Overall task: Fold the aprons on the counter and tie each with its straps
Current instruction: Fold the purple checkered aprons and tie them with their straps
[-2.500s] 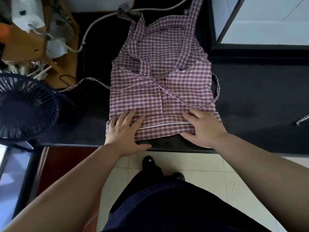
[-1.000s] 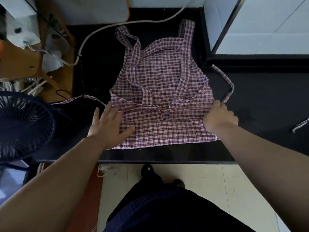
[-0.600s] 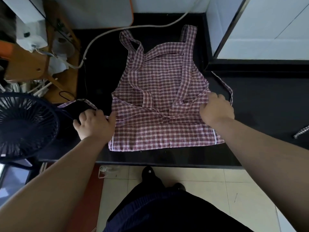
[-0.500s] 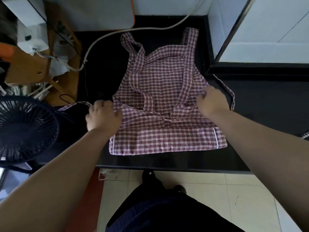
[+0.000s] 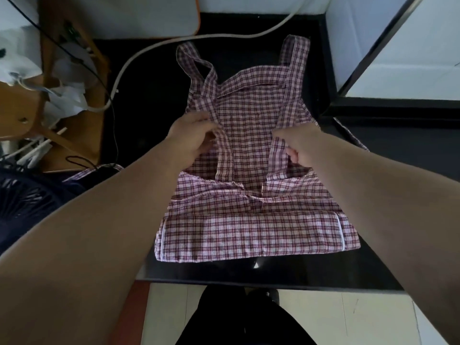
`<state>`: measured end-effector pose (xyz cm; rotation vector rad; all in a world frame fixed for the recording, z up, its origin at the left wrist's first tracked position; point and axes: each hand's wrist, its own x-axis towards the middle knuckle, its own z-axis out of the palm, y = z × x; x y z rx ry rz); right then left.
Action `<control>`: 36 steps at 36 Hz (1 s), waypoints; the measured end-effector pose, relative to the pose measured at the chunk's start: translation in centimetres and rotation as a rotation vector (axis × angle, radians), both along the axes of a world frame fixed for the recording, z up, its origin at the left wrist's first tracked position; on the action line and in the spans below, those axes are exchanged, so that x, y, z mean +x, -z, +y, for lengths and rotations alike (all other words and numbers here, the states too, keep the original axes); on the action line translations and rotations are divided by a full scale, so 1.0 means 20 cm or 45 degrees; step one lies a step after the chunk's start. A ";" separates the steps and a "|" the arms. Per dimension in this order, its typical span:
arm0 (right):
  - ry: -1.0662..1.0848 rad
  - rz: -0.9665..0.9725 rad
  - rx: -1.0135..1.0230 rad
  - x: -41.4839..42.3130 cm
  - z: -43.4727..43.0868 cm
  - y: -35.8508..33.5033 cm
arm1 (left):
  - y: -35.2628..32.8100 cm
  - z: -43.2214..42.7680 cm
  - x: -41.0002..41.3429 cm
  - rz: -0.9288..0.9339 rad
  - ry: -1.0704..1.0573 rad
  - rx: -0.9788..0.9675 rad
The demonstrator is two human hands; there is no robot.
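apron (image 5: 249,227) lies at counter (image 5: 398,175) front edge, hem folded | your left hand (image 5: 191,139) and right hand (image 5: 300,143) each pinch a side of it | purpose: likely the next fold

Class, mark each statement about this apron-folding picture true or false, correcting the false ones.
1. The apron lies on a black counter. True.
2. The apron is plain blue. False: it is red-and-white checked.
3. The left hand and right hand both grip the apron. True.
4. The apron's near edge hangs off the counter. False: it is folded over and lies on the counter.
5. A white cable runs beyond the apron. True.
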<state>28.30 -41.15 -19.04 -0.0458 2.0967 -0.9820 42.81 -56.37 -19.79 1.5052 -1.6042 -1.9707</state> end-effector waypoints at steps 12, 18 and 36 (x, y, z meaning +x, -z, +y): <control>-0.034 -0.085 -0.406 -0.23 -0.20 -0.15 | -0.17 -0.14 -0.23 0.269 -0.012 0.105; -0.134 0.396 -0.148 -0.19 -0.19 -0.05 | -0.09 -0.15 -0.20 -0.268 0.769 -0.350; -0.668 1.231 -0.154 0.19 0.25 -0.08 | -0.11 0.17 0.11 -0.262 0.492 -1.186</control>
